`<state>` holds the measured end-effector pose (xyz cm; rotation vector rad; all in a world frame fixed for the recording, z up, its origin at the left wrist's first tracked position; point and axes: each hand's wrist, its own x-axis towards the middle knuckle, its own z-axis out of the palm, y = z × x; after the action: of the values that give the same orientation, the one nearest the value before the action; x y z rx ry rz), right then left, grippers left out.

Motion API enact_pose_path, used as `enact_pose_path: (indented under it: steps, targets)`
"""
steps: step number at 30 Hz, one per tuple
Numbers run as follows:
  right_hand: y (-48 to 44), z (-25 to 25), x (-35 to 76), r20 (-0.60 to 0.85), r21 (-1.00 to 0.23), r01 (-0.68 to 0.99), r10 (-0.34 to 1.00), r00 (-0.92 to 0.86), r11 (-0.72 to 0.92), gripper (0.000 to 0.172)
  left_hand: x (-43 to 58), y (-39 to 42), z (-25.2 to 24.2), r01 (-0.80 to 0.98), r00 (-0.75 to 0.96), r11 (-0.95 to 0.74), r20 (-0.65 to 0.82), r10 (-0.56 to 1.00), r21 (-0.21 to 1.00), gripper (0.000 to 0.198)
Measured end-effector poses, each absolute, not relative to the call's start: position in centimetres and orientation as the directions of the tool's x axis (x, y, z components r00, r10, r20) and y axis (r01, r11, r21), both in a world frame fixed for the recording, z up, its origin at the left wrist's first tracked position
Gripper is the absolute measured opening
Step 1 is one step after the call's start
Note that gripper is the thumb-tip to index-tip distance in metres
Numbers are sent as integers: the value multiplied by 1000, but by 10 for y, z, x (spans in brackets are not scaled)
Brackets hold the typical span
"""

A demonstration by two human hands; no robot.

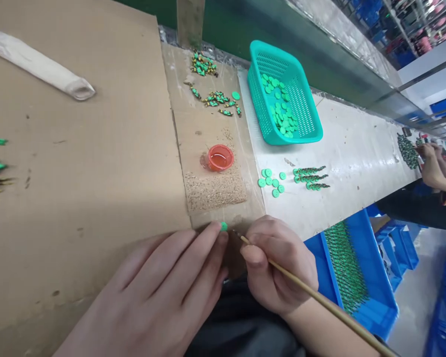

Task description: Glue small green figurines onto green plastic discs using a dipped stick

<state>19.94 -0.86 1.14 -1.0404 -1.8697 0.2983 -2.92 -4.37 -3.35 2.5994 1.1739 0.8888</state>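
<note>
Brown cardboard sheets [78, 163] are covering a long white workbench [357, 163] on a factory line, where a person is pinching a small green plastic disc [223, 226] at the near edge of the cardboard between the fingertips of the left hand [163, 292]. The right hand [278, 267] is closed around a thin wooden brush [319, 300], its tip sitting just beside the disc. Work appears well short of finished: a teal plastic basket [305, 124] is holding many plain green discs, and a loose cluster of discs [271, 181] is waiting on the bench beside three stacked rows of pieces [312, 177]. Green-and-gold painted pieces [217, 99] are lying farther back. A small red cup [220, 157] is holding liquid, seemingly paint, and a blue plastic bin [375, 292] below is holding rows of green parts. Another worker's hand [433, 166] is busy down the line.
</note>
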Motion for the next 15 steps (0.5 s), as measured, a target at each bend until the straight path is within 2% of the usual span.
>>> enact_pose_path:
  steps: [4, 9, 15]
  targets:
    - [-11, 9, 202, 596, -591, 523, 769, -230, 614, 18, -27, -43, -31, 629, 556, -714, 463, 690, 309, 42]
    - [-13, 9, 203, 536, -622, 521, 803, -260, 584, 23, -24, -43, -34, 632, 509, -696, 495, 705, 342, 42]
    - [-12, 12, 201, 502, -623, 534, 816, -288, 572, 18, -22, -45, -41, 619, 499, -701, 514, 698, 353, 38]
